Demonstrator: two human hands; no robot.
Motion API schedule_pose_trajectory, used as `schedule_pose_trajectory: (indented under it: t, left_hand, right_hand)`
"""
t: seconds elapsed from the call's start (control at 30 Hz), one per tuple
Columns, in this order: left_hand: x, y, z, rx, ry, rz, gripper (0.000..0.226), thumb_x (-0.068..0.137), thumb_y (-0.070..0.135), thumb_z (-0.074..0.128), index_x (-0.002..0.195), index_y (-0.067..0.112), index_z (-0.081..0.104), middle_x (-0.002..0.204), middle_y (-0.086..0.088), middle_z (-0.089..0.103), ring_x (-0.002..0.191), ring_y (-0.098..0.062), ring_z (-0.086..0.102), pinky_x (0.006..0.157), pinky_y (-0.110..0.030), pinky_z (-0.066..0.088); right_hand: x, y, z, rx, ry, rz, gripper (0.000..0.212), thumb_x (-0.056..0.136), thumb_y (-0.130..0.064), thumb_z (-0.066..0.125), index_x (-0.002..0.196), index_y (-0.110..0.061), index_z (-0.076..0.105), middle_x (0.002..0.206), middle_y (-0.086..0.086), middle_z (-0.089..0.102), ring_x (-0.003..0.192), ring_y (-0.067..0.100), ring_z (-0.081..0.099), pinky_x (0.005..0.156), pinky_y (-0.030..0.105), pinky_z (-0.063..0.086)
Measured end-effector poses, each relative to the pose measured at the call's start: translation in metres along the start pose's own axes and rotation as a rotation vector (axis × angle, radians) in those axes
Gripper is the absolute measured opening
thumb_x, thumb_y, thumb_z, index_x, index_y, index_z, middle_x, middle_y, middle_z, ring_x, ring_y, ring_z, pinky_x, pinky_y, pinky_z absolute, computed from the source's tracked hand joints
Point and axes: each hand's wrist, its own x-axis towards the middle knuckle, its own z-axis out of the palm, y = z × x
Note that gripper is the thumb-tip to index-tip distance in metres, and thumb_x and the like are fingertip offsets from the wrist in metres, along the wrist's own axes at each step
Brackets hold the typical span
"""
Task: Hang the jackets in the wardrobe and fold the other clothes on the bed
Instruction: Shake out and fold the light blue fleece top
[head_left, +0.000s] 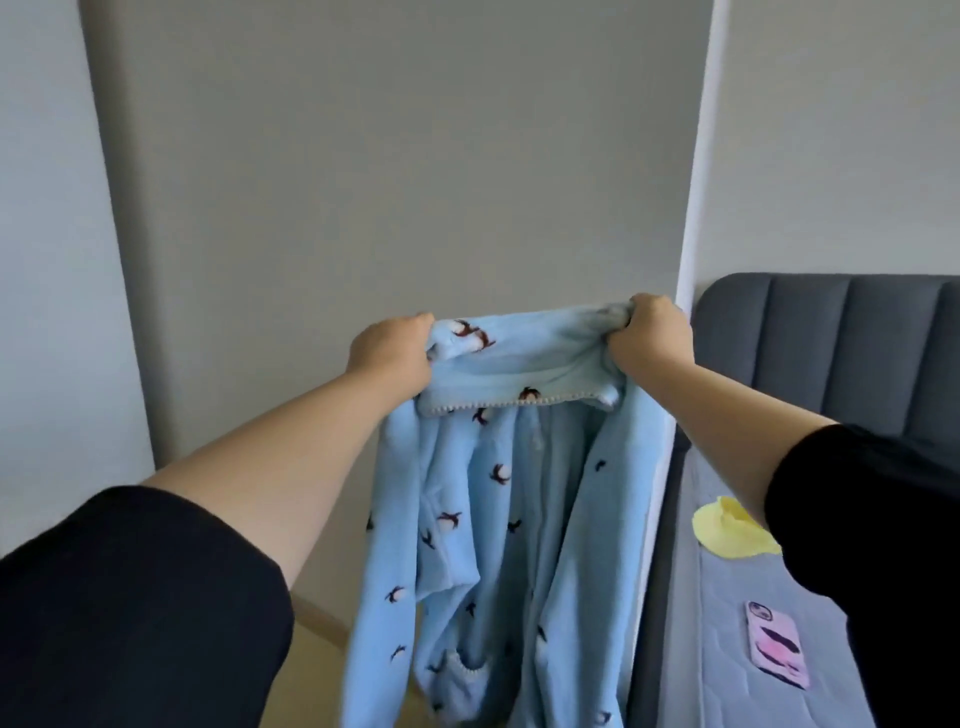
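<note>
Beside the bed, our hands grip the blue jacket by its collar (unhung; folding remains, we judge).

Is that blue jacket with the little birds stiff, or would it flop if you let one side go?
Probably floppy: the blue jacket sags in soft folds below the left hand and right hand, so a freed side would likely drop. It looks fleecy, so probably easy to grip, not slippery. Likely light, since bunched fistfuls carry it.
</note>
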Motion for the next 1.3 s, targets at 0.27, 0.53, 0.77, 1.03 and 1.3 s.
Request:
schedule_pose_trajectory:
  t: [0.27,0.53,0.77,1.03,1.3]
  left_hand:
    - [0.058,0.104,-0.102,-0.104,0.241,-0.036,0.026,0.084,0.003,0.052,0.108,0.009,0.058,0.113,-0.015,0.06,0.103,-0.036,0.058,0.073,-0.033,0.04]
    - [0.076,0.188,-0.207,-0.319,0.495,0.144,0.014,0.087,0.003,0.041,0.098,0.007,0.05,0.102,-0.024,0.06,0.084,-0.037,0.053,0.066,-0.035,0.036]
    - [0.082,0.254,-0.238,-0.444,0.319,0.547,0.012,0.085,0.009,0.053,0.088,0.008,0.064,0.104,-0.022,0.066,0.096,-0.037,0.059,0.07,-0.029,0.035]
    - [0.055,0.339,-0.089,-0.423,0.052,0.565,0.015,0.087,0.025,0.052,0.08,0.015,0.06,0.094,-0.013,0.064,0.076,-0.026,0.047,0.065,-0.03,0.035]
    - [-0.028,0.404,0.159,-0.073,-0.204,0.47,0.024,0.088,0.012,0.049,0.106,0.013,0.066,0.108,-0.007,0.06,0.103,-0.028,0.056,0.071,-0.032,0.041]
  right_hand:
    - [0.044,-0.014,-0.145,0.128,0.307,-0.014,0.018,0.087,-0.012,0.042,0.099,-0.014,0.055,0.098,0.009,0.062,0.087,0.029,0.057,0.072,0.034,0.044]
    - [0.046,-0.035,-0.312,-0.009,0.55,-0.153,0.012,0.088,-0.012,0.045,0.087,-0.023,0.048,0.094,0.009,0.063,0.081,0.028,0.054,0.068,0.029,0.034]
    - [0.021,0.008,-0.408,-0.295,0.691,-0.129,0.019,0.084,-0.009,0.045,0.098,-0.018,0.055,0.101,0.014,0.064,0.086,0.034,0.057,0.065,0.031,0.035]
    - [-0.002,0.149,-0.365,-0.617,0.476,0.015,0.016,0.088,-0.008,0.043,0.099,-0.006,0.055,0.098,0.02,0.061,0.085,0.037,0.056,0.063,0.035,0.033]
    - [-0.059,0.34,-0.215,-0.88,0.021,0.179,0.014,0.081,-0.01,0.051,0.082,-0.009,0.065,0.096,0.013,0.063,0.088,0.033,0.053,0.071,0.034,0.035]
